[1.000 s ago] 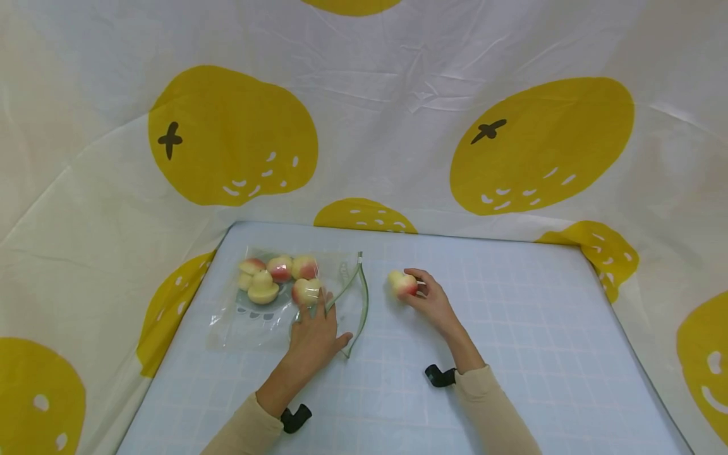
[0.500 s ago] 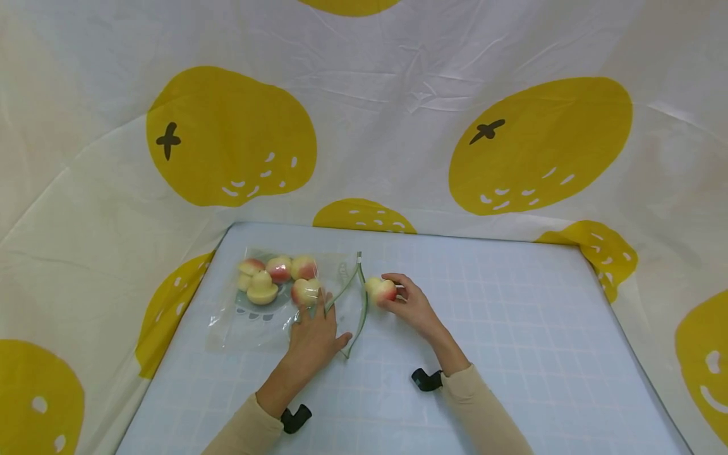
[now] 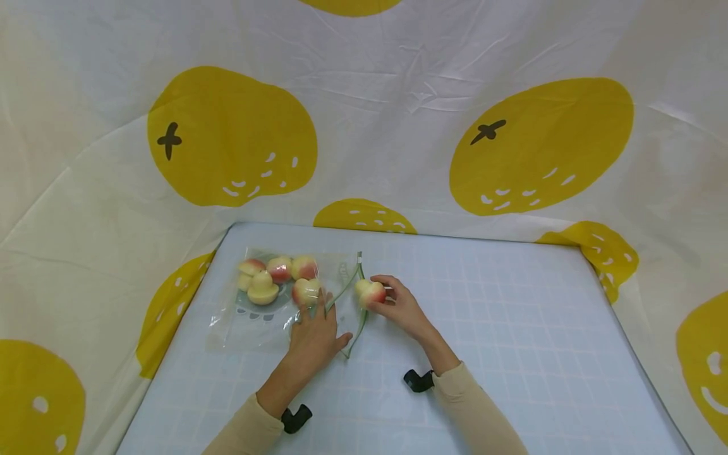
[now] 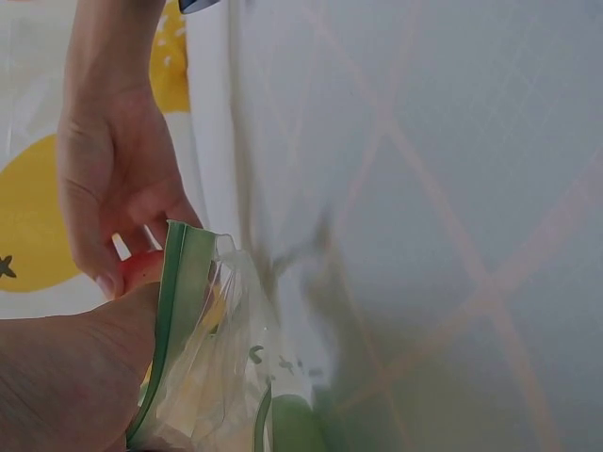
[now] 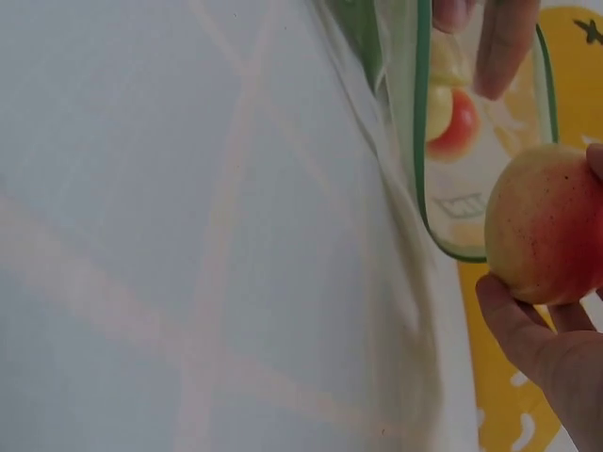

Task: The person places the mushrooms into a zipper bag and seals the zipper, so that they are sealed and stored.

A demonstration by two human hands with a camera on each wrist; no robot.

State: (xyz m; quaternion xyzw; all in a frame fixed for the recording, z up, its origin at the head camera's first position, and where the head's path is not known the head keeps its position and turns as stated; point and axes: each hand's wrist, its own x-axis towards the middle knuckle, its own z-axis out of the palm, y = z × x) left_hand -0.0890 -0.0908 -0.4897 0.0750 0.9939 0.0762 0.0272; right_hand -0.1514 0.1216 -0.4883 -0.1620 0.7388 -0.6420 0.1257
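A clear zip bag [image 3: 227, 325] with a green zip edge lies on the left of the table, its mouth spread apart toward the right. Several yellow-and-red toy peaches [image 3: 279, 269] are inside. My left hand [image 3: 314, 341] reaches over the mouth with fingers extended; in the right wrist view its fingers [image 5: 504, 42] are within the green-edged opening. My right hand [image 3: 402, 311] holds another yellow-and-red peach [image 3: 371, 294] between thumb and fingers, right at the opening. In the right wrist view that peach [image 5: 539, 226] overlaps the green rim.
A pale blue checked cloth covers the table [image 3: 512, 328]. Behind it hangs a white curtain [image 3: 387, 145] printed with yellow fruit. Black wrist mounts [image 3: 418, 380] stick out beside both sleeves.
My right hand has carried the peach leftward, from apart on the table's middle to the mouth of the bag. The left hand and the bag stay in place.
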